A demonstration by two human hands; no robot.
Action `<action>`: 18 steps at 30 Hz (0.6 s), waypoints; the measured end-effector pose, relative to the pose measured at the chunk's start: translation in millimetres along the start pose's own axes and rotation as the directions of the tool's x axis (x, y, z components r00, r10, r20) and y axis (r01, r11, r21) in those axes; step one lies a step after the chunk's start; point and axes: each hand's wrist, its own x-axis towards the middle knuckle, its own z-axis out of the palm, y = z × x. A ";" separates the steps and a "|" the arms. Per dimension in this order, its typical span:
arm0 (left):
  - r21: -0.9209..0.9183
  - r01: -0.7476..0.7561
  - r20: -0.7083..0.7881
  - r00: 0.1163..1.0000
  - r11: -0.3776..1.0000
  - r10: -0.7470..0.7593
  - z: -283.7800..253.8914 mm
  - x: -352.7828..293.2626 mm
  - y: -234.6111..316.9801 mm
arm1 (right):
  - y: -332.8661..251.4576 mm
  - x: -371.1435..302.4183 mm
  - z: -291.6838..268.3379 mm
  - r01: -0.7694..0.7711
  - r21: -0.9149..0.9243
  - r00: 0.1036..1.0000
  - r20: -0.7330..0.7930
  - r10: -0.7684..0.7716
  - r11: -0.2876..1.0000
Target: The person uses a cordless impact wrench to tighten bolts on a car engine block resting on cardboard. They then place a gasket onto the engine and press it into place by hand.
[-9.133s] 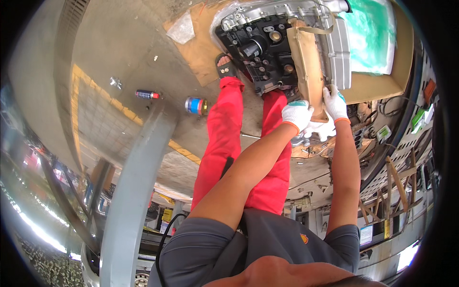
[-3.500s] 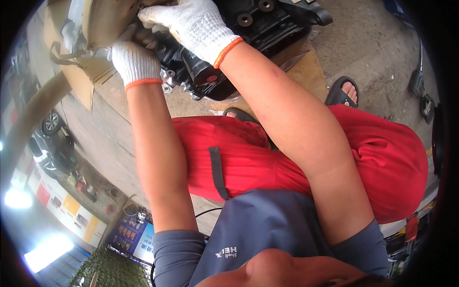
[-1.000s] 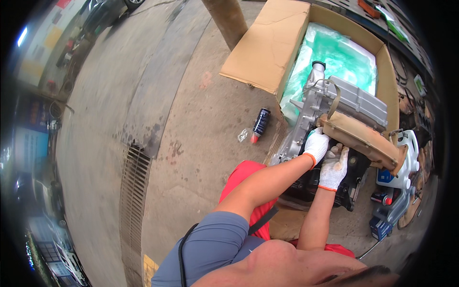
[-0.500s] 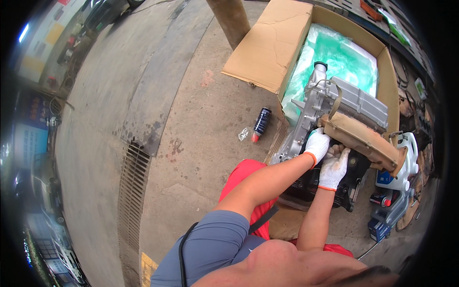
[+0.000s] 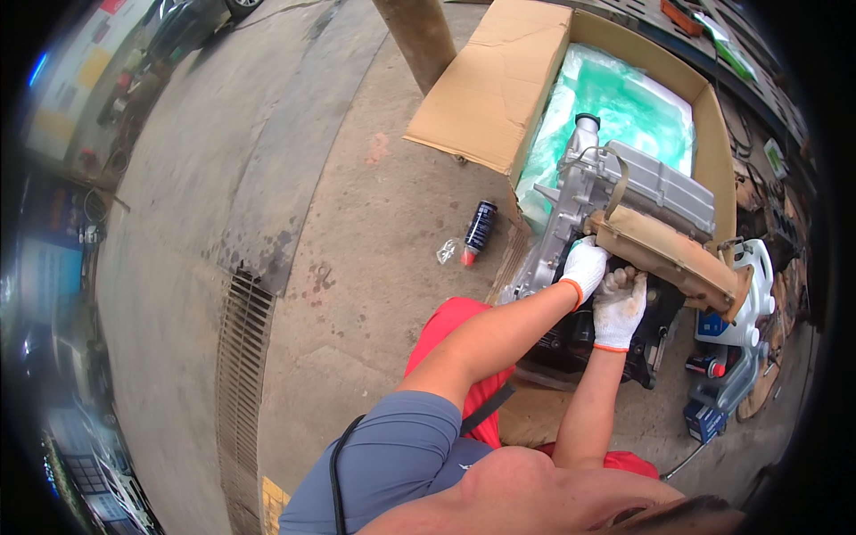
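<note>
An engine [image 5: 571,223] with a silver-grey top cover and a black lower part stands in front of me. Along its near upper side runs a rust-brown exhaust manifold with a heat shield [image 5: 664,250]. My left hand [image 5: 586,270], in a white knitted glove with an orange cuff, is closed by the shield's left end; its fingertips are partly hidden there. My right hand [image 5: 620,308], gloved the same way, is just below the shield with its fingers curled up against the engine side. Whatever either hand grips is too small or hidden to make out.
Behind the engine is an open cardboard box [image 5: 486,85] lined with green-tinted plastic film [image 5: 629,107]. A dark spray can [image 5: 480,227] with a red cap lies on the concrete. White jugs [image 5: 756,276] and a blue box [image 5: 703,419] are at right. A floor grate [image 5: 241,357] runs at left.
The whole view has shifted slightly, so the engine and box sit a little further left. Both hands stay at the shield; the right hand's fingers have curled a little differently.
</note>
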 end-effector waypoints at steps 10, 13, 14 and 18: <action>-0.043 0.012 0.013 1.000 0.999 -0.012 1.3 -2.9 -1.2 | 19.2 -2.7 18.9 0.316 -0.420 0.870 -0.230 -0.437 0.851; -0.038 0.007 0.032 0.999 0.999 -0.005 -2.2 3.0 -5.7 | 21.6 0.6 16.8 0.320 -0.453 0.843 -0.265 -0.468 0.832; -0.006 -0.004 0.019 1.000 1.000 0.004 -2.0 4.2 -7.7 | 21.0 0.5 13.8 0.317 -0.440 0.857 -0.246 -0.452 0.840; 0.061 -0.027 -0.013 1.000 0.998 0.028 4.9 7.2 -14.8 | 14.0 -2.0 7.7 0.282 -0.332 0.909 -0.208 -0.361 0.900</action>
